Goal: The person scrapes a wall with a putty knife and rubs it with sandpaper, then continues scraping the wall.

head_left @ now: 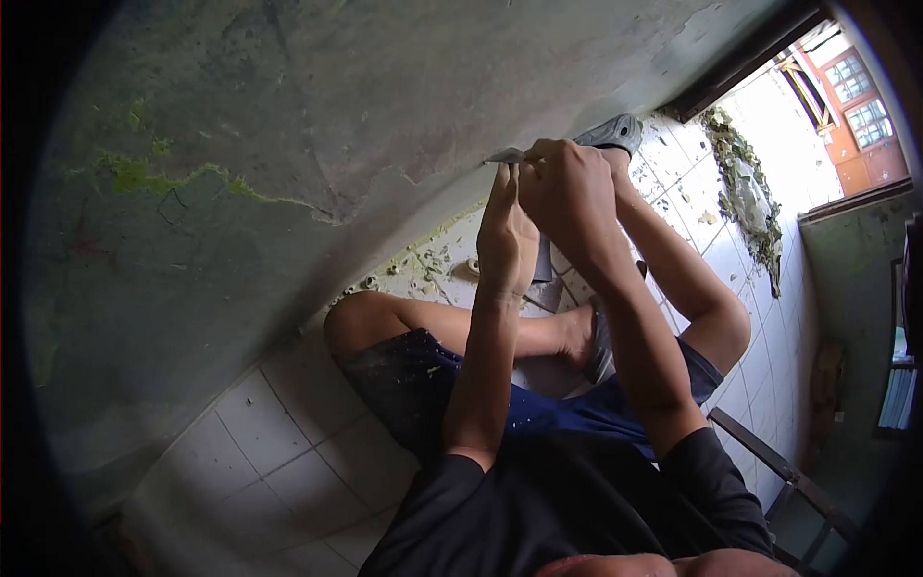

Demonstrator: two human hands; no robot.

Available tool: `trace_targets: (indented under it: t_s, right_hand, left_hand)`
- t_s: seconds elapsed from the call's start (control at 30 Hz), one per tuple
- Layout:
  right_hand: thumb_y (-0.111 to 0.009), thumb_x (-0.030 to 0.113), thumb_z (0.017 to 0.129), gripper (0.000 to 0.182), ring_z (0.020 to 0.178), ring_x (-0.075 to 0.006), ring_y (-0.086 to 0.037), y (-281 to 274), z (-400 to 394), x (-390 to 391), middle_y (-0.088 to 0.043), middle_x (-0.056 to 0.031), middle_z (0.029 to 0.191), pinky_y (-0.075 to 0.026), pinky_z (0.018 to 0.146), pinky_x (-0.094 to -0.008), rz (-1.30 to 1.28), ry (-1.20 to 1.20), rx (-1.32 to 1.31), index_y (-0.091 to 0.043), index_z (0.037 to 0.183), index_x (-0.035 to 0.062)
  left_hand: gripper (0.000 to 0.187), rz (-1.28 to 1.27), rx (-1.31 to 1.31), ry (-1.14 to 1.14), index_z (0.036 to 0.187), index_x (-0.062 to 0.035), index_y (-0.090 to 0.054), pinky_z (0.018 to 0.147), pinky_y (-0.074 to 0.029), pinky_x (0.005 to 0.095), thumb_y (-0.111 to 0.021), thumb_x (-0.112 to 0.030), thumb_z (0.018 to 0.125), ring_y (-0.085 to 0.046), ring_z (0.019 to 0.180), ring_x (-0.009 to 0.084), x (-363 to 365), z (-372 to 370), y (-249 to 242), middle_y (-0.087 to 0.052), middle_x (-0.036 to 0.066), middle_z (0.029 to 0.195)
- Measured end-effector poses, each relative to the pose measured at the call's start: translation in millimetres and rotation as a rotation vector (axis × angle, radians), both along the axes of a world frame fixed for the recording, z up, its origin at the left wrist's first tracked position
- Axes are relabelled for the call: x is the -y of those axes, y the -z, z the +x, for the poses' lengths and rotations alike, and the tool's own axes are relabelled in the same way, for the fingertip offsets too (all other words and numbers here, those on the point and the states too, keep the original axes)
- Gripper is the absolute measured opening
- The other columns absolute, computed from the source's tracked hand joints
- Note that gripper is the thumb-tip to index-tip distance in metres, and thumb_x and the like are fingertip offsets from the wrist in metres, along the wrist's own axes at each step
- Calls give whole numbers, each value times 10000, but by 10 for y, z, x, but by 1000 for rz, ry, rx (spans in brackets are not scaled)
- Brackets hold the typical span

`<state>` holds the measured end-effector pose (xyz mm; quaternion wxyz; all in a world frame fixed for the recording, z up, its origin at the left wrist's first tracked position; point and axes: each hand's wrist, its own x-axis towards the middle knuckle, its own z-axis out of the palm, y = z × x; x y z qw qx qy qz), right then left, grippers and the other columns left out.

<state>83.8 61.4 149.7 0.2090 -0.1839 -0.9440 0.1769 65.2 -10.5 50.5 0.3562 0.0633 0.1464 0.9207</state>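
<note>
A flat grey scraper blade (pixel 504 155) points at the wall just beyond my fingers; its handle is hidden. My right hand (pixel 572 197) is closed in a fist around the tool. My left hand (pixel 507 236) is raised beside it, its fingertips pressed together at the blade's lower edge. The painted wall (pixel 385 115) lies right in front of the blade, with a peeled edge and a yellow-green patch (pixel 144 175) farther left. Behind my left hand a dark flat object (pixel 543 262) is partly covered.
I sit on a white tiled floor (pixel 264 433) strewn with paint flakes (pixel 423 269). My feet wear grey clogs (pixel 615 133). A heap of debris (pixel 745 192) lies near the doorway at the upper right. A dark metal frame (pixel 769 452) stands at my right side.
</note>
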Motion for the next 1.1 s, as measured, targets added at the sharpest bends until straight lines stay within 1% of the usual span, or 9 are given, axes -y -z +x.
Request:
trace_targets:
  t_s: [0.07,0.2,0.23,0.3,0.47,0.6,0.7,0.97,1.1]
  right_hand:
    - [-609,157,822,214,691,-442,-685,-28,-51,-55,-642,-268,692,-555,667,-500,-11,-21,21,-684,742,-27]
    - [-604,160,830,221,677,-443,-682,-13,-13,16,-643,-274,694,-556,667,-503,3,25,-16,-690,750,-28]
    - [-611,160,829,217,700,-420,-696,-75,-11,31,-664,-260,718,-563,694,-470,-6,32,60,-718,823,-28]
    - [-613,154,825,246,723,-403,-708,-163,48,76,-686,-251,748,-571,726,-440,-32,44,44,-751,914,-29]
    - [-614,149,822,247,731,-404,-713,-116,-25,45,-698,-255,771,-572,744,-444,6,49,87,-759,917,-27]
    - [-611,152,830,251,733,-406,-713,-82,-30,67,-694,-259,771,-572,751,-449,-12,34,119,-760,923,-27]
    - [-611,156,837,250,730,-408,-710,-159,22,88,-693,-257,764,-571,749,-450,-22,39,88,-759,924,-26]
    - [-608,140,826,228,674,-424,-688,-117,34,95,-670,-258,718,-568,690,-451,-61,17,-23,-750,872,-32]
    - [-613,144,823,231,665,-423,-687,-33,-22,-1,-668,-258,711,-570,679,-449,18,2,73,-748,872,-37]
  left_hand:
    - [490,14,24,-126,1500,-27,-445,1188,-322,394,-430,-326,1112,-444,1403,203,-24,24,-63,-500,79,1492]
    - [530,22,0,-37,1549,-25,-371,1198,-309,391,-432,-309,1106,-431,1419,210,-9,-29,23,-480,101,1502]
    - [739,56,-100,-62,1634,4,-104,1269,-146,399,-486,-266,1061,-176,1567,231,-1,-34,21,-193,115,1700]
    - [744,51,-108,-57,1634,4,-104,1268,-152,400,-492,-260,1057,-181,1565,230,21,-21,-75,-202,115,1696]
    - [767,97,-46,-62,1641,-13,-77,1276,-136,402,-505,-225,1040,-138,1579,232,23,-1,9,-140,117,1715]
    - [741,69,55,6,1638,-9,-114,1263,-191,417,-505,-225,1047,-214,1554,242,28,-10,18,-223,109,1683]
    - [683,59,-72,-95,1633,-21,-165,1253,-216,402,-482,-246,1071,-277,1527,234,59,41,-76,-292,105,1651]
    - [692,46,-40,-78,1637,-31,-149,1251,-220,401,-469,-243,1062,-287,1518,228,51,19,-100,-294,108,1643]
    - [699,82,-50,-90,1634,-32,-153,1245,-228,409,-473,-234,1047,-314,1500,229,40,48,-90,-319,101,1621]
